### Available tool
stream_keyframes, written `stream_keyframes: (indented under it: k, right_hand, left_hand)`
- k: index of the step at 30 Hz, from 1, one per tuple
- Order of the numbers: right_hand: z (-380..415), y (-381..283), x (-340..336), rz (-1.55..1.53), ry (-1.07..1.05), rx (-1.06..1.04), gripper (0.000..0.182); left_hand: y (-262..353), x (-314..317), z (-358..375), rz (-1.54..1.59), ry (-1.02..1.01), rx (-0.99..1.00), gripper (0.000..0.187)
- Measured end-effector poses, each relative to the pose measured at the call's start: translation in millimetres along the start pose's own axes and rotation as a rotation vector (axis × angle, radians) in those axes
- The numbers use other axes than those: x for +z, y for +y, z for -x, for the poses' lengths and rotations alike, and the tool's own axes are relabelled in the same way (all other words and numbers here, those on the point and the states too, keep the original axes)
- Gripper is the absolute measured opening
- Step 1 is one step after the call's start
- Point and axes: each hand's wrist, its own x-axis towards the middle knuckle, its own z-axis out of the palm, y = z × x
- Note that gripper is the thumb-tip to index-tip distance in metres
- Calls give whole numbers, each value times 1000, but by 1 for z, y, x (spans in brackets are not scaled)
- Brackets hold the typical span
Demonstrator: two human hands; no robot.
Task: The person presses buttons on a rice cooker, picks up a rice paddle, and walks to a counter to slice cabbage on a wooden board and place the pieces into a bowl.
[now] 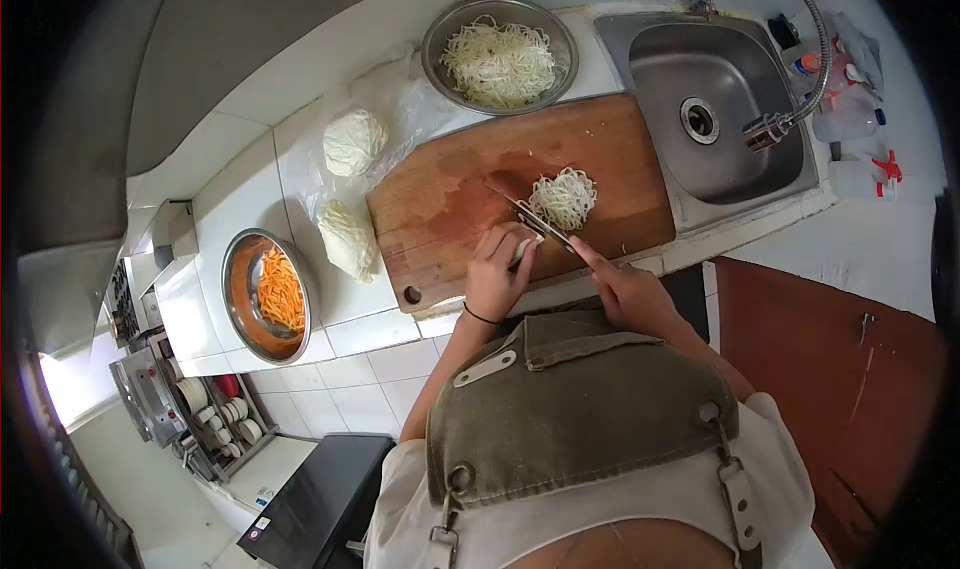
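Note:
My right hand (635,294) is closed round the handle of a kitchen knife (530,214), whose blade slants up and left across the wooden cutting board (450,239). Pressed to the board by the bent fingers of my left hand (495,272) is a small pale piece of cabbage (527,249), mostly hidden by the fingers. The blade lies right beside it. On the far side of the knife sits a small heap of shredded cabbage (563,198). Two larger cabbage chunks (355,143) (346,241) rest left of the board, on or by a clear plastic bag (405,104).
A steel bowl (568,54) of shredded cabbage stands behind the board. At the left, another steel bowl (312,299) holds orange shreds that look like carrot. To the right is a sink (735,64) with a flexible faucet (815,29); bottles (850,114) stand beyond it.

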Motion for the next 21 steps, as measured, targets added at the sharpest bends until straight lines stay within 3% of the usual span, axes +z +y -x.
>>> stream_keyframes:
  k: [2, 4, 10, 17, 19, 21]
  right_hand:
    - [9, 4, 0, 21, -32, 39, 63]
    - [14, 12, 8, -11, 56, -90, 71]
    - [-1, 7, 16, 61, -47, 3, 71]
    - [-21, -7, 12, -32, -40, 16, 70]
    - [-14, -1, 14, -33, 110, -99, 69]
    - [-3, -3, 5, 1, 39, -42, 68]
  left_hand:
    - [1, 0, -1, 8, -5, -1, 9]
    - [-1, 0, -2, 7, -13, 0, 9]
    - [-2, 0, -1, 8, -13, 13, 9]
    - [-5, 1, 3, 23, -13, -16, 9]
    - [-3, 0, 1, 20, -1, -16, 9]
    - [-2, 0, 1, 19, 8, -18, 9]
